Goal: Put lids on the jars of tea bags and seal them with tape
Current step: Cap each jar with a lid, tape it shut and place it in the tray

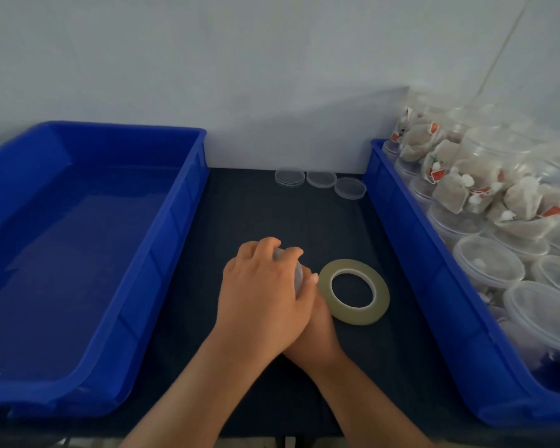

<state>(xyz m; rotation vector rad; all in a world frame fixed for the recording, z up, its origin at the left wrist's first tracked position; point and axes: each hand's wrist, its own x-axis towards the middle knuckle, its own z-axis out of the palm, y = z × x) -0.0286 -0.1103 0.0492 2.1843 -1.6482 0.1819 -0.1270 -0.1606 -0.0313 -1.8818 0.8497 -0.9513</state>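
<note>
The blue bin [401,240] at right holds the waiting jars of tea bags [487,265]. At frame centre, the left hand [265,295] curls its fingers [269,245] over a lidded jar [298,274]. The right hand [317,334] lies beneath, its fingers hidden. The person should press evenly all round before taking the tape [353,291] just beside. No writing is legible.

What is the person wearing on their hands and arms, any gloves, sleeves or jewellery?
Nothing that shows. The left hand and the visible part of the right hand are bare: no gloves or rings. Both forearms are bare to the picture's edge, with no sleeve, watch or bracelet in view.
</note>
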